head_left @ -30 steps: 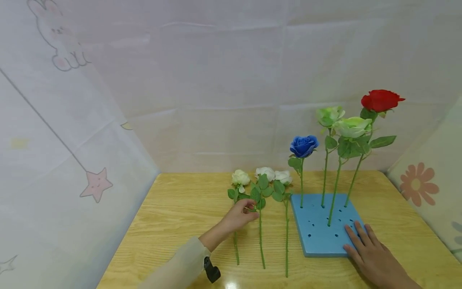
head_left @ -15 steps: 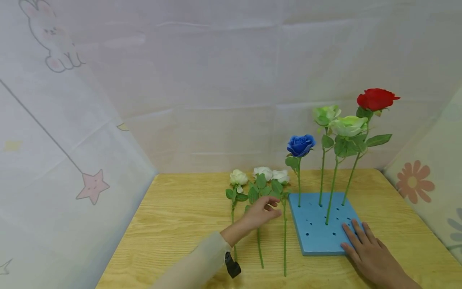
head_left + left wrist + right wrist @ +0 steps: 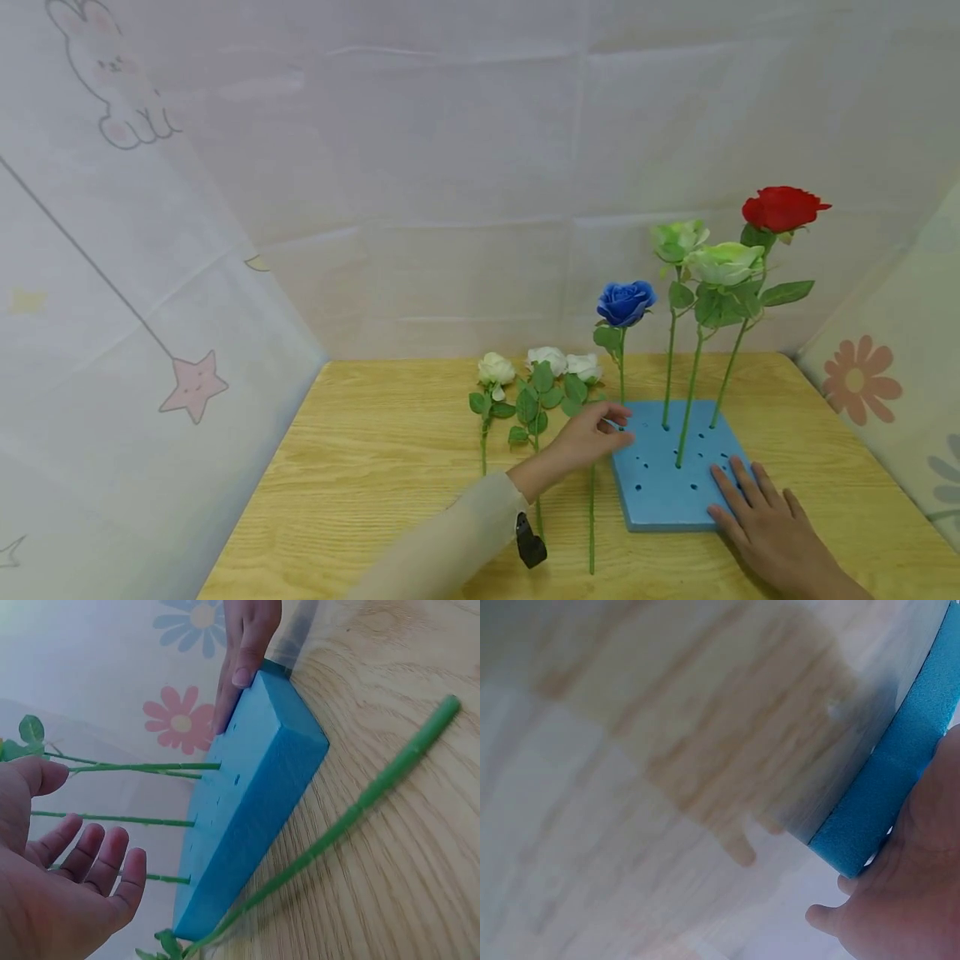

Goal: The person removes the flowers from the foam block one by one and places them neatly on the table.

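On the near right corner of the blue block [image 3: 663, 508], foam-like, flat, with punched holes [image 3: 693, 487], touches with straight fingers [image 3: 731, 492] of the right hand [image 3: 772, 529]. Above its far left part, holds the left hand [image 3: 587, 437] loosely curved, gripping nothing. Just beyond, with the blue rose [image 3: 627, 303] upright in that block, should handle light and flexible; best to take by the smooth stem [image 3: 622, 362], not by soft layered petals [image 3: 617, 302].
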`<state>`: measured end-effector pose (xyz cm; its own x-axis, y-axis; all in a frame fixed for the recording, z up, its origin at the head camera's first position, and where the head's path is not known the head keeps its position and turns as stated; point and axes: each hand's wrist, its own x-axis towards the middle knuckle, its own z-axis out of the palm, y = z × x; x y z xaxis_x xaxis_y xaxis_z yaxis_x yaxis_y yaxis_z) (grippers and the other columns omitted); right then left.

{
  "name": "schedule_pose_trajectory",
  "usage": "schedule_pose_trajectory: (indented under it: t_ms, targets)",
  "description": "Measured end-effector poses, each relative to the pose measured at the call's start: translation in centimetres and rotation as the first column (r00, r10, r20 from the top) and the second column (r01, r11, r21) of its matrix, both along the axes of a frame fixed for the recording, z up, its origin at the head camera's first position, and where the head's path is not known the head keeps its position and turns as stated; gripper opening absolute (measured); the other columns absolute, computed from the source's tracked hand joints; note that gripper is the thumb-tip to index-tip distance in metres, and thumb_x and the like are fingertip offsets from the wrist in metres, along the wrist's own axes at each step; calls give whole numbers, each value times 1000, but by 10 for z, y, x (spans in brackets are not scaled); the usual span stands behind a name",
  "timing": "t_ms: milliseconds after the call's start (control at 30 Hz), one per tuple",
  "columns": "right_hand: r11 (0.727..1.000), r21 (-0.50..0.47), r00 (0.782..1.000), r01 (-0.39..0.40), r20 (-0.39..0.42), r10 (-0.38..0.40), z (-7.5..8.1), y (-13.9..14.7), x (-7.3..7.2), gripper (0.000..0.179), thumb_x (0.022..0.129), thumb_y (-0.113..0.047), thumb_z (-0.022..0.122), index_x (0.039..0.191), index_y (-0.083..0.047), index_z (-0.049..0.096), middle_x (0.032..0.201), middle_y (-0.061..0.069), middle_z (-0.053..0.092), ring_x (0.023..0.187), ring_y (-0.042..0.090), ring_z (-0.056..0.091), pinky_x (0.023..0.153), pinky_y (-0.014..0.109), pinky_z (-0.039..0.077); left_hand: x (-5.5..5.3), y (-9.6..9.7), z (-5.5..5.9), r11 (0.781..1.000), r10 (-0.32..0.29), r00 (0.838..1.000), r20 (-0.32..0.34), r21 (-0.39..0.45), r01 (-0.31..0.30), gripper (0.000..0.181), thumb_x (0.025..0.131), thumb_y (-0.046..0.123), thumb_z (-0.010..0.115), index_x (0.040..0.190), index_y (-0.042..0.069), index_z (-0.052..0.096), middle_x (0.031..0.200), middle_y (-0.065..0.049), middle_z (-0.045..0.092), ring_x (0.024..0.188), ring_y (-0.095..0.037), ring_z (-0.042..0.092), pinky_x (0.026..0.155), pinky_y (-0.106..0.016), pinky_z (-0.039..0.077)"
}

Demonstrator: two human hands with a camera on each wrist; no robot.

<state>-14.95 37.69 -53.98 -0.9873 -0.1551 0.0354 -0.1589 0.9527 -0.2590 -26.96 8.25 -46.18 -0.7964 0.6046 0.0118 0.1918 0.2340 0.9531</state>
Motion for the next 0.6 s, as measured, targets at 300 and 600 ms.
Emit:
schedule_pose_trajectory:
  t_ms: [300,600]
  targets:
    - [1000,-7,1000,9,3,-9,-4,1,1,71,106,-55,41,160,-10,31,165,25,20,150,51,8,104,78,16,-4,32,-7,999,23,999,-34,33,-21,37,102,30,64,137,22,60,132,2,65,107,-1,60,83,-22,53]
    - [1000,5,1000,23,6,-23,-3,1,-1,71,106,-56,40,159,-10,33,164,26,22,150,53,10,104,78,17,-5,58,-4,996,63,998,31,65,-65,42,99,29,68,139,22,59,132,8,63,108,1,60,82,-22,53]
